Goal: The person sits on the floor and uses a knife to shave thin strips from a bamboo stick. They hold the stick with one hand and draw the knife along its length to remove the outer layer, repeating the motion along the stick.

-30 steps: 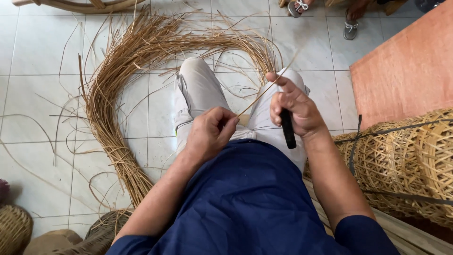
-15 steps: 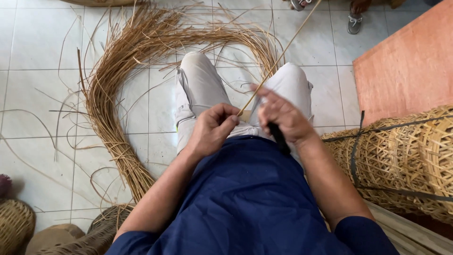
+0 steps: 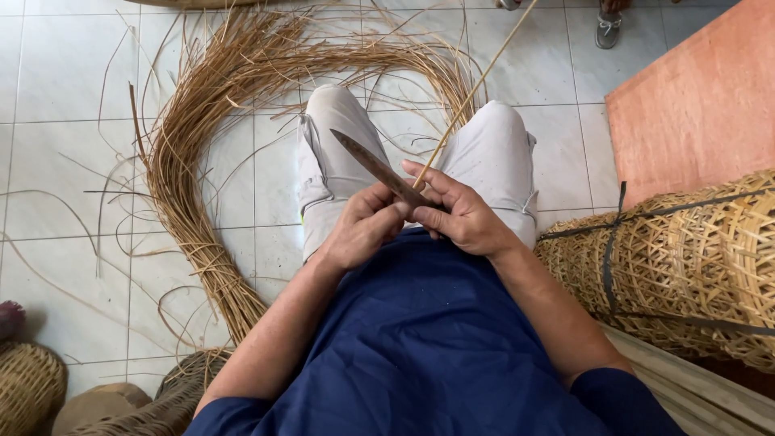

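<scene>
Head view: my right hand [image 3: 464,218] grips the knife [image 3: 375,168]; my left hand [image 3: 363,230] pinches a rattan strip [image 3: 476,87] against it.

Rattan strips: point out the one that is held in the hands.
The single straight strip rising from the hands toward the top; the others lie in a curved bundle on the floor.

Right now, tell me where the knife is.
In the head view, the knife sits centre frame above the lap, gripped by both hands, blade pointing up-left beside the thin cane strip.

Bright, even daylight, soft faint shadows, sharp focus throughout, mild wide-angle stretch toward the edges.
</scene>
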